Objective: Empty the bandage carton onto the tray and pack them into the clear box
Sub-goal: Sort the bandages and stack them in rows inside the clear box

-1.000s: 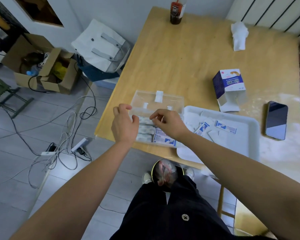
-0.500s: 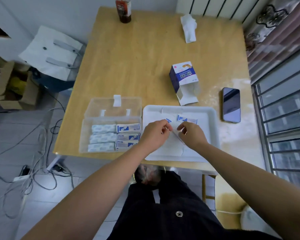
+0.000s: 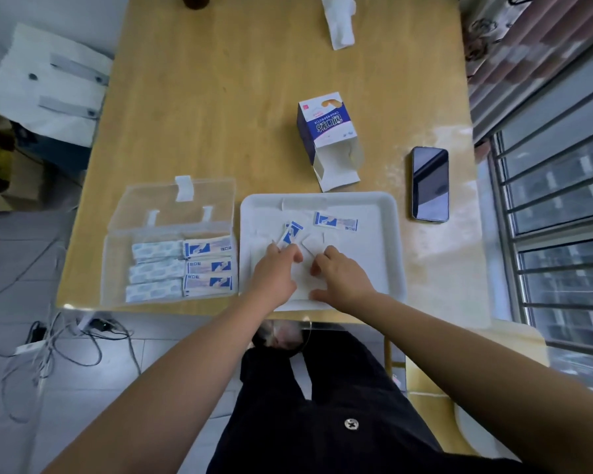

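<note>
- Left hand [image 3: 275,272]: positioned over the middle of the tray [image 3: 374,200]. The fingers are curled, and the fingertips pinch the near ends of the blue-printed strips [image 3: 292,232], which fan out away from the person.
- Right hand [image 3: 343,278]: positioned just beside the left hand, over the same tray. The fingers are bent downward onto the white-side-up strips [image 3: 313,246], and the thumb is spread toward the near rim. Whether this hand grips a strip or only presses on it cannot be determined.
- Tray: white, rectangular, set at the near edge of the surface [image 3: 237,97]. One single bandage [image 3: 336,221] lies flat, printed side up, toward the far side, apart from both hands.
- Clear box [image 3: 117,268]: placed just beside the tray, on its left. The lid [image 3: 172,206] is folded open, away from the person.
- Packed bandages [image 3: 182,266]: laid flat inside the clear box in two columns of three rows. The left column shows patterned faces and the right column shows blue-printed faces.
- Bandage carton [image 3: 327,131]: located beyond the tray and well apart from the hands. The open flaps point toward the tray.
- Phone [image 3: 429,184]: lies face up on the surface, to the right of the tray's far corner.
- Crumpled tissue [image 3: 339,23]: lies near the far edge of the surface.
</note>
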Demonstrator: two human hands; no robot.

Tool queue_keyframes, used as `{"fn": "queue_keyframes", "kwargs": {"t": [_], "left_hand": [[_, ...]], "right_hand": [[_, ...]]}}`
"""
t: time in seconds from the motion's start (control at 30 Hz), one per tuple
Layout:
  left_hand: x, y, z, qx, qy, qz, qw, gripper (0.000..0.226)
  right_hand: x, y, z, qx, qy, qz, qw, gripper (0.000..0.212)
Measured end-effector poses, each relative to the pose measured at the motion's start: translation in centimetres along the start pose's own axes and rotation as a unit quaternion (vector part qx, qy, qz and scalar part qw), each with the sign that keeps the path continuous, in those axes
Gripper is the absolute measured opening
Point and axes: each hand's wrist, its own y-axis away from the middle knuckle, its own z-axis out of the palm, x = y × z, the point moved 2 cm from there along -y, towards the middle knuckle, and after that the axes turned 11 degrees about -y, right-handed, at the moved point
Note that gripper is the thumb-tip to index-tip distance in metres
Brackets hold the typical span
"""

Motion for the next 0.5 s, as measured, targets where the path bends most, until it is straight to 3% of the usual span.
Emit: {"fn": "queue_keyframes", "kwargs": {"t": [0.17,0.33,0.5], "left_hand": [[-0.29,-0.23,0.28,-0.001,0.019,-0.003,1.0,0.046],[-0.7,-0.47,0.47,-0.004,0.044,-0.007,0.999,0.042],[-0.89,-0.54,0.43,-0.007,0.069,-0.009,0.998,0.043]], "right_hand": [[-0.43,-0.52,0.12,-0.018,0.013,-0.016,1.0,0.039],[-0.58,-0.47,0.67,-0.022,-0.032,0.018,0.999,0.044],[-0.73,-0.75,0.57,-0.044,-0.043,0.059,0.996,0.027]]}}
